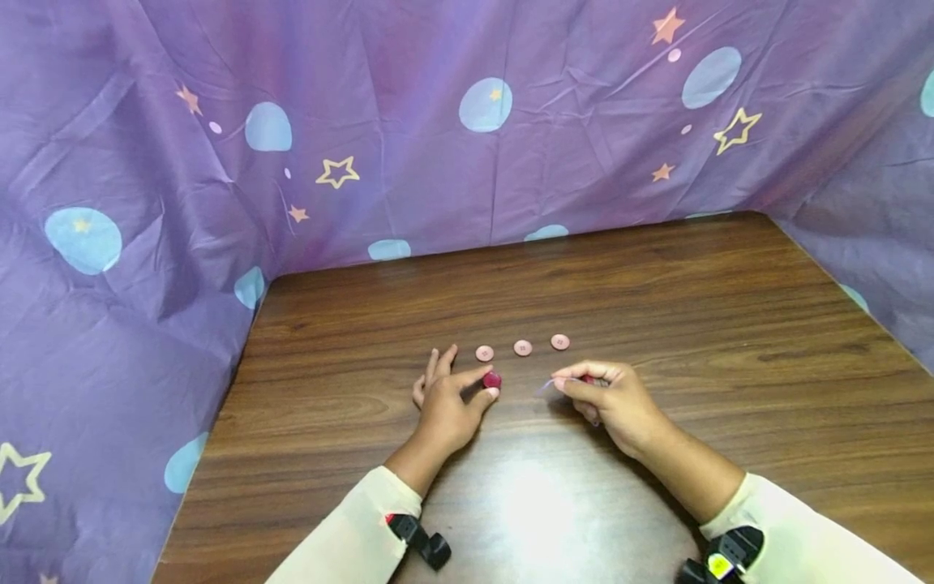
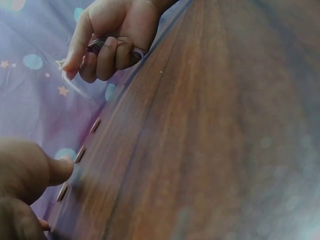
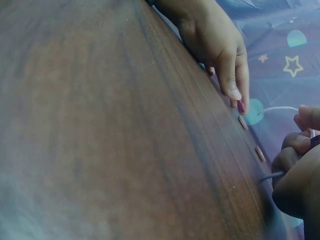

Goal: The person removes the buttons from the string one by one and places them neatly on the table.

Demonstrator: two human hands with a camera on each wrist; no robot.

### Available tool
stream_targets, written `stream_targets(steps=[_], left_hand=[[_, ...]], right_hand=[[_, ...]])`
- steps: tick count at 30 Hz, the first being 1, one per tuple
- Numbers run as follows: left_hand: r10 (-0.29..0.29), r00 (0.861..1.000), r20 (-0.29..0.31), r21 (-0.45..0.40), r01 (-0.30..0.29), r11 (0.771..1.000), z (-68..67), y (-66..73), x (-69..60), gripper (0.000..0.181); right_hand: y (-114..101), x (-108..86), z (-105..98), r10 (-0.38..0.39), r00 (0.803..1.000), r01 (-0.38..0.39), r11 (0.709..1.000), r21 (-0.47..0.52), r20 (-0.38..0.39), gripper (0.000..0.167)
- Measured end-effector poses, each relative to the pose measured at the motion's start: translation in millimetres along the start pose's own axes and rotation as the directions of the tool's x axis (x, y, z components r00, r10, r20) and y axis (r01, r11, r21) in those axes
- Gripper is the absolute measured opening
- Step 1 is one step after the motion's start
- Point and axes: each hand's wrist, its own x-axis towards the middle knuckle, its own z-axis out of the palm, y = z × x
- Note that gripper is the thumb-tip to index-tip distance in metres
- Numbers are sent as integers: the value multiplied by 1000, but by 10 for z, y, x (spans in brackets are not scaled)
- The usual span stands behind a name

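Observation:
My left hand [image 1: 447, 407] pinches a dark pink button [image 1: 492, 380] between thumb and forefinger, close above the table; in the right wrist view this button [image 3: 241, 106] appears edge-on. To its right, my right hand [image 1: 614, 407] pinches a pale purple string [image 1: 546, 387] near one end, which sticks out toward the left hand. More of the string [image 3: 272, 176] comes out below the curled fingers. Something dark and ridged [image 2: 96, 46] sits within those fingers, mostly hidden. Three light pink buttons lie in a row beyond the hands: the left one [image 1: 485, 354], middle one [image 1: 522, 348] and right one [image 1: 559, 342].
The brown wood-grain table [image 1: 350, 324] spreads around the hands, with a bright light reflection near its front. A purple cloth [image 1: 409, 122] printed with stars and blue spots hangs behind and along both sides.

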Motion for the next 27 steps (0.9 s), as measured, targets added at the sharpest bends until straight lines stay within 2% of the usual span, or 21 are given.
stream_targets(steps=[6,14,21,27], left_hand=[[-38,999,18,51,37,998,-8,33,2,36],[-31,999,-8,66,31,997,10,63,4,34],[-26,999,-18,90,28,996,35,63,6,34],[-10,999,-42,91,14,996,42,46,4,34]], right_hand=[[-9,1,6,28,1000,-28,1000,4,3,29],[-36,-1,-17,48,999,-48,999,22,15,21],[-52,-17,-40,27,997,-39,986,161,75,32],[-71,-11,-27,32,998,-46,973,228,63,24]])
